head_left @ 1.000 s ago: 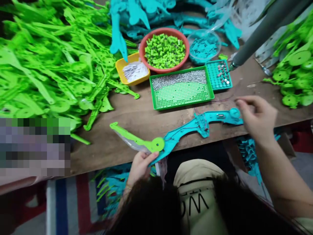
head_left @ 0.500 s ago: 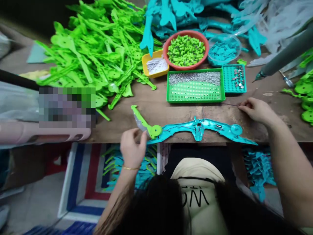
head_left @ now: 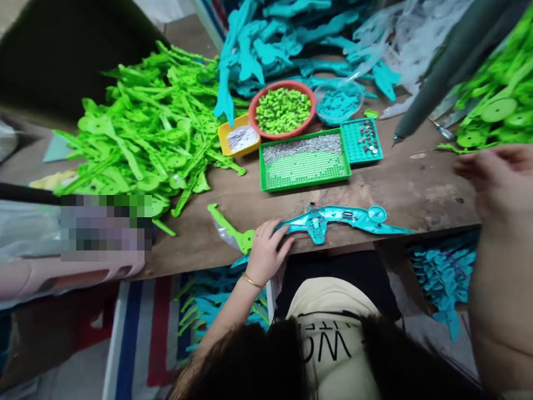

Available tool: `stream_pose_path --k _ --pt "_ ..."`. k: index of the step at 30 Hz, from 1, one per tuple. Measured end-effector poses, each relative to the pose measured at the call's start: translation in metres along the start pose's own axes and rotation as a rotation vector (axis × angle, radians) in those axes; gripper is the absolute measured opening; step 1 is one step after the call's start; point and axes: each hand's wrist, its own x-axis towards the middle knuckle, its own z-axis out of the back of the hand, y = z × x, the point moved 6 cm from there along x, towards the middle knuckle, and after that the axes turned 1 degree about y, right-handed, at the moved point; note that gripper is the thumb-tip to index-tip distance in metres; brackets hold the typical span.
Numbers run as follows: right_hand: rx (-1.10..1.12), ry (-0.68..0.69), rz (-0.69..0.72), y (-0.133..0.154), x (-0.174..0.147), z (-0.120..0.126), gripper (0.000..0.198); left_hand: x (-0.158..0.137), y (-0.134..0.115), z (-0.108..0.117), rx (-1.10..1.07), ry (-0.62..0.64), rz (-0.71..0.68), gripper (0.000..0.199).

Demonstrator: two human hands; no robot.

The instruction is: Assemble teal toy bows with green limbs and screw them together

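Note:
A turquoise bow-shaped plastic shell (head_left: pixel 353 215) lies along the front of the bench, its hollow side up, with thin wires and small fittings inside. At its left end sits a green curved piece with a round disc (head_left: pixel 246 240), and a translucent blade-like piece (head_left: pixel 226 233) lies along it. My left hand (head_left: pixel 266 253) rests over the shell's left limb, fingers on top and thumb at the near edge, hiding that part. Far to the right, my right hand (head_left: pixel 497 178) is raised beside a heap of green parts (head_left: pixel 495 111). Its fingers are blurred and partly hidden.
A green tray (head_left: pixel 306 169) of metal pins, a turquoise tray (head_left: pixel 362 141), a yellow dish (head_left: pixel 239 139), a red bowl (head_left: pixel 283 111) and a clear tub (head_left: pixel 339 103) stand behind the shell. A dark tool (head_left: pixel 437 72) hangs at right. Green parts (head_left: pixel 137 133) heap at left.
My left hand has moved right from the green piece onto the shell's limb. My right hand has left the thin wire by the tray and gone right, toward the green heap. The view has shifted.

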Motion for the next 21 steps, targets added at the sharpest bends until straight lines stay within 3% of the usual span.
stream_pose_path --k 2,4,8,11,13,17,21 --pt "0.002 0.091 -0.061 -0.006 -0.007 -0.023 0.025 0.012 -0.009 -0.002 -0.002 0.021 -0.024 0.036" --pt "-0.141 0.308 0.013 -0.001 -0.024 -0.056 0.019 0.023 -0.020 -0.008 -0.020 0.061 -0.059 0.044" --pt "-0.236 0.880 0.427 0.031 -0.092 -0.120 0.029 0.033 -0.033 -0.021 -0.074 0.145 -0.072 0.045" --pt "-0.274 1.118 0.713 0.052 -0.137 -0.140 0.046 0.029 -0.034 -0.026 -0.088 0.169 -0.074 0.044" --pt "-0.328 1.113 0.779 0.058 -0.148 -0.140 0.047 0.026 -0.036 -0.026 -0.092 0.160 -0.097 0.045" --pt "-0.368 0.948 0.735 0.060 -0.147 -0.131 0.027 0.023 -0.041 -0.025 -0.114 0.133 -0.128 0.045" --pt "-0.348 1.081 0.901 0.064 -0.180 -0.134 0.026 0.025 -0.041 -0.024 -0.230 0.172 -0.108 0.066"
